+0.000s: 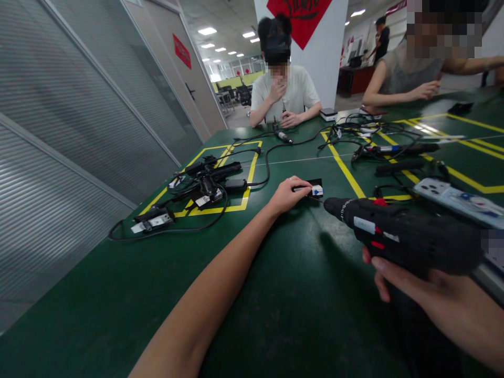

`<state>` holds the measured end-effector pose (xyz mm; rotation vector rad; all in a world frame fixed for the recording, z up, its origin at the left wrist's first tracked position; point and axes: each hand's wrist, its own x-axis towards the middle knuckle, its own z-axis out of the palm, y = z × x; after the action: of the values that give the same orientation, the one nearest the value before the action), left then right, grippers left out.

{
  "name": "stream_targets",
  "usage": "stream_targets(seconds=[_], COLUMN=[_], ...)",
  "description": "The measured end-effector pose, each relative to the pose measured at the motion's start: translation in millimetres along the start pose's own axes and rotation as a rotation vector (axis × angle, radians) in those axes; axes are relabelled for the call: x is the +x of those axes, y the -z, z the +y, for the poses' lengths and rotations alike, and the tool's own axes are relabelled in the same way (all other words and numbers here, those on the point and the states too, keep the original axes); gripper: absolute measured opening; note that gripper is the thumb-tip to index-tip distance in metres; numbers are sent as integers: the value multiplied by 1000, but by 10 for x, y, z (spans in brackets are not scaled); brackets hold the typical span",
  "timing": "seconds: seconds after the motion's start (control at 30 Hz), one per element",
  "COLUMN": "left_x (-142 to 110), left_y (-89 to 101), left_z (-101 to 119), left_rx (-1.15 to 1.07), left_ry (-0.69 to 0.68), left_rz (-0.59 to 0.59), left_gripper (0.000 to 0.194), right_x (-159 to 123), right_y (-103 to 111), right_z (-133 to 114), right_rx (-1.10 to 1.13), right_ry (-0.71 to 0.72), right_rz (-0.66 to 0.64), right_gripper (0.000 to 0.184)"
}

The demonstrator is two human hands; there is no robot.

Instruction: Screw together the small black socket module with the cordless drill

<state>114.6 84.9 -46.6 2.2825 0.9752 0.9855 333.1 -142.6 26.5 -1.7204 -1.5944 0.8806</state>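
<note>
My right hand [441, 296] is wrapped round the grip of a black cordless drill [397, 231] with red accents, held above the green table. The drill's chuck points left, and a thin bit reaches toward the fingertips of my left hand [290, 195]. Those fingers are closed on a small black part [317, 185] lying on the table, with a white and blue patch on it. My left fingers cover much of that part, so I cannot tell whether the bit touches it.
Black devices with cables [207, 184] lie inside yellow tape at left. More tangled cables [362, 128] and a light blue case [460, 197] are on the right. Across the green table [157, 315] sits a person in white [303, 86]; another person [405, 79] is at right.
</note>
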Motion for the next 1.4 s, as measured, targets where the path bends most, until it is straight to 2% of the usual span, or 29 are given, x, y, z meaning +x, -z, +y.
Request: stream_targets(seconds=[0.27,0.5,1.4], left_x=[7,-2,-9], left_y=[1,0,-16], left_z=[20,4,-16], left_rx=[19,-9,3], left_ry=[38,5,10], left_rz=[-11,-4,11], left_gripper=[28,28,28], right_x=[3,-4,17], right_y=[-2,-5,-6], right_z=[-9,10,-19], right_rx=[84,82,88], right_ry=[-17,-74,-103], right_rz=[-14,-5,8], right_gripper=[43,40,39])
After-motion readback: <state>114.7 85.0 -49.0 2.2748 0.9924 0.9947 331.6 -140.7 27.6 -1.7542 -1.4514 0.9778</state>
